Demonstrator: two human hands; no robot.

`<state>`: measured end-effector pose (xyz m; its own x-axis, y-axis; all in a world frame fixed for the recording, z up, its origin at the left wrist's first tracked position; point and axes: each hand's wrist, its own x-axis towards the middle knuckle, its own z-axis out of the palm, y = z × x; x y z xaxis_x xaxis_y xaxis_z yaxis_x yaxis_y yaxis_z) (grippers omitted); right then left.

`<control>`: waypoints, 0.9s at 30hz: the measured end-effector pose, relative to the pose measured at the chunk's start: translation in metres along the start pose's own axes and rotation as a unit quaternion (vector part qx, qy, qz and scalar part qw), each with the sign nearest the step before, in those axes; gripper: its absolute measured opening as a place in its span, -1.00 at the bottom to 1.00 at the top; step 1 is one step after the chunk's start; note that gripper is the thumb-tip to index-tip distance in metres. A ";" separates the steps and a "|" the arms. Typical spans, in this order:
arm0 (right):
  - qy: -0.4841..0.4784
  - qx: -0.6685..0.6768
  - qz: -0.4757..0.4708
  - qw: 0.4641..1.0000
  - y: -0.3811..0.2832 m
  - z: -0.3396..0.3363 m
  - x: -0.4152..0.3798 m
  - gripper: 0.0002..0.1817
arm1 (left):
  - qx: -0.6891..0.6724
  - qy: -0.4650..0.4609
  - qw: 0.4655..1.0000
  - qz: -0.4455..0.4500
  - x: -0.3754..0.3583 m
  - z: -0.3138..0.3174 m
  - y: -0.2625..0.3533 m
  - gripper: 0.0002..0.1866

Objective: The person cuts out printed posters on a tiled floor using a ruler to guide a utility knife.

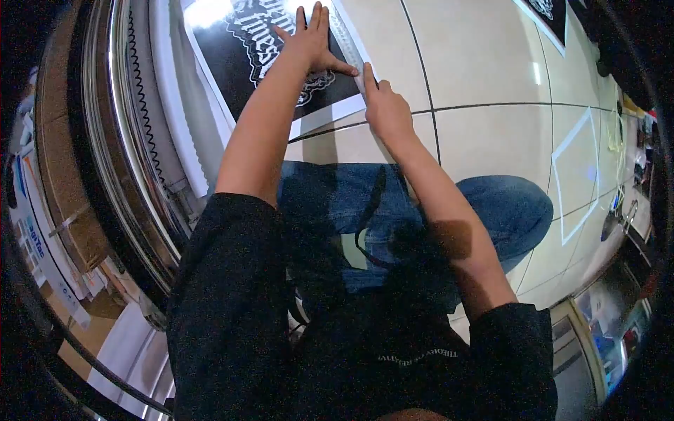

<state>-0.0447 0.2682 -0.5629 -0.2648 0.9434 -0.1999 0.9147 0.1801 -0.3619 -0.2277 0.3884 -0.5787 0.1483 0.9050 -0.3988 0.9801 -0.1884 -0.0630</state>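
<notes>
My left hand [312, 43] presses on a black print with white lettering [242, 63], its fingers spread and the thumb reaching toward the right. Under and beside its fingertips runs a clear ruler [344, 35], along the print's right edge. My right hand [386, 105] rests at the lower right corner of the print, by the ruler's near end. Its index finger points forward and the other fingers are curled in; what they hold, if anything, is hidden.
A long metal roller machine [119, 91] stands at the left beside cardboard boxes [67, 168]. Another black print [551, 17] lies at the top right. A white strip frame [557, 182] lies on the tiled floor [484, 133]. My crossed legs are below the hands.
</notes>
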 end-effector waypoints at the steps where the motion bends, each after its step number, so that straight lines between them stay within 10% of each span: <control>1: -0.025 0.014 0.018 0.999 0.001 0.000 -0.010 -0.27 | -0.011 -0.002 1.000 -0.002 -0.002 -0.002 0.000 0.73; 22: -0.114 0.091 0.115 0.983 0.024 -0.020 -0.107 -0.31 | -0.015 -0.002 1.000 0.000 -0.003 -0.002 -0.001 0.76; 27: 0.049 0.244 0.187 0.951 0.039 -0.049 -0.072 -0.20 | -0.012 -0.048 0.999 0.018 -0.043 -0.016 0.025 0.77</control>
<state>0.0243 0.2208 -0.5183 0.1017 0.9418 -0.3203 0.6831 -0.3002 -0.6658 -0.2071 0.3510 -0.5484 0.1714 0.8566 -0.4866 0.9773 -0.2104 -0.0262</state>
